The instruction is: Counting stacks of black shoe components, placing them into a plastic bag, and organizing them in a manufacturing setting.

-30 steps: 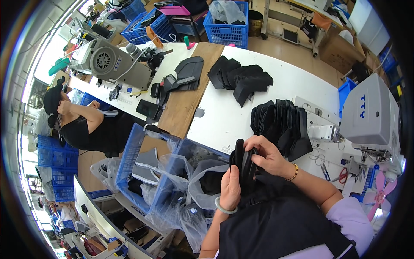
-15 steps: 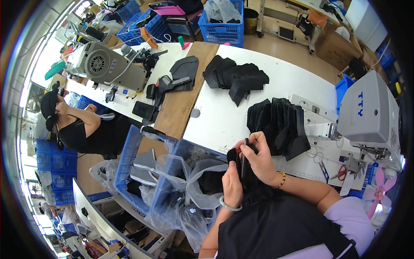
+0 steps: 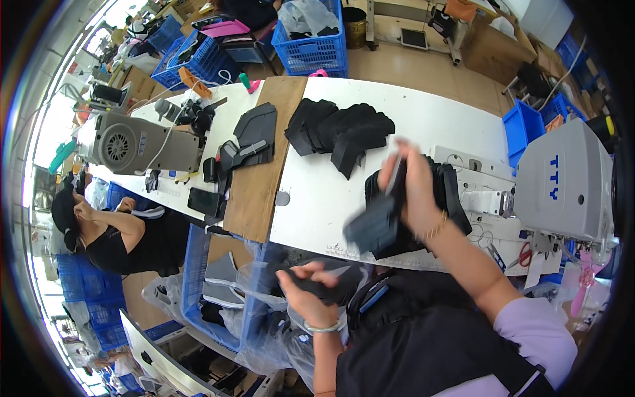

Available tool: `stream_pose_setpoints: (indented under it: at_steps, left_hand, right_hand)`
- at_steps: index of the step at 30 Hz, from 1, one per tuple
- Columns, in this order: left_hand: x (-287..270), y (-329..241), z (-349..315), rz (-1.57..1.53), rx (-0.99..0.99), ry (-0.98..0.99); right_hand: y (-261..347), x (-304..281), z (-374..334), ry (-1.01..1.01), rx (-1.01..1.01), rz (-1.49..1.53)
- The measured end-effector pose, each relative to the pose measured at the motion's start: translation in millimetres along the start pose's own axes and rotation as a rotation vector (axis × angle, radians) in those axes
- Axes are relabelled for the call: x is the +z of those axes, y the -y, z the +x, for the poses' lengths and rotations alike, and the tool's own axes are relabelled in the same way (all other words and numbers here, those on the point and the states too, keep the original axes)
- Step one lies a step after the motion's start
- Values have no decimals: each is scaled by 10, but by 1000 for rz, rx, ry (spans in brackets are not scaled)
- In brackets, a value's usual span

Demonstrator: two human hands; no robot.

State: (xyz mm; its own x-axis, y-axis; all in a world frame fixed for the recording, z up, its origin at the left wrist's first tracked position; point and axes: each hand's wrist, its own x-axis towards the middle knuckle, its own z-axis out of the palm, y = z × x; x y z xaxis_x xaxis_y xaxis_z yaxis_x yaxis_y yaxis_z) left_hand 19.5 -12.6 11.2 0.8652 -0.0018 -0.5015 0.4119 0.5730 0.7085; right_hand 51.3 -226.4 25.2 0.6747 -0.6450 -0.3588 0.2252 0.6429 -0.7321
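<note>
Dark flat pieces (image 3: 372, 229) up in the right hand (image 3: 418, 188), a smaller black piece (image 3: 320, 288) down in the left hand (image 3: 305, 299)

Head view, and both hands are busy; the right hand is out over the near edge of the white table (image 3: 311, 218), thumb and fingers clamped around the upper end of those dark flat pieces, which tilt down toward the left and blur at the lower end; how many are in that grip, I cannot tell! Just behind, partly covered by hand and load, sits a black stack (image 3: 450, 192) on the tabletop; farther back lies a fanned black pile (image 3: 340, 132), well apart from the fingers.

Down to the left, the left hand is off the table, palm up, fingers curled about the smaller black piece; its exact outline is hard to read against the dark stuff behind; clear plastic (image 3: 264, 347) bunches just beside that wrist, by the blue crate (image 3: 193, 281).

Right of the stack stands a grey sewing machine (image 3: 562, 178), red-handled scissors (image 3: 524, 255) near it; across the wooden board (image 3: 254, 198) rests a phone (image 3: 204, 201); at far left, a co-worker (image 3: 126, 235) in black sits with one arm raised.
</note>
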Motion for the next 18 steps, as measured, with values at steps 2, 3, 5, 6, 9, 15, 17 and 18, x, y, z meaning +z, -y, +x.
stream_pose_setpoints:
  at_steps: [2,3,5,6,9,15,17,18]
  left_hand:
    - [-29,-136,84,14,52,54]
    - [80,-140,99,21,31,34]
    - [150,-13,200,126,-54,140]
    - [166,35,265,222,-120,211]
    - [242,118,312,217,-262,171]
    - [235,141,291,200,-390,241]
    - [257,117,286,207,-424,285]
    - [283,99,264,213,-447,304]
  right_hand:
    - [100,73,684,-229,27,169]
    - [41,-90,1094,-152,-32,138]
    - [-183,-598,1948,-241,-11,15]
    - [-422,-649,2174,-544,37,-238]
    - [-1090,-742,2493,-862,-192,-927]
    - [-1025,-632,2439,-908,-251,-1164]
    - [-813,-735,2334,-810,-372,-1390]
    - [-692,-787,2287,-764,-401,-1503]
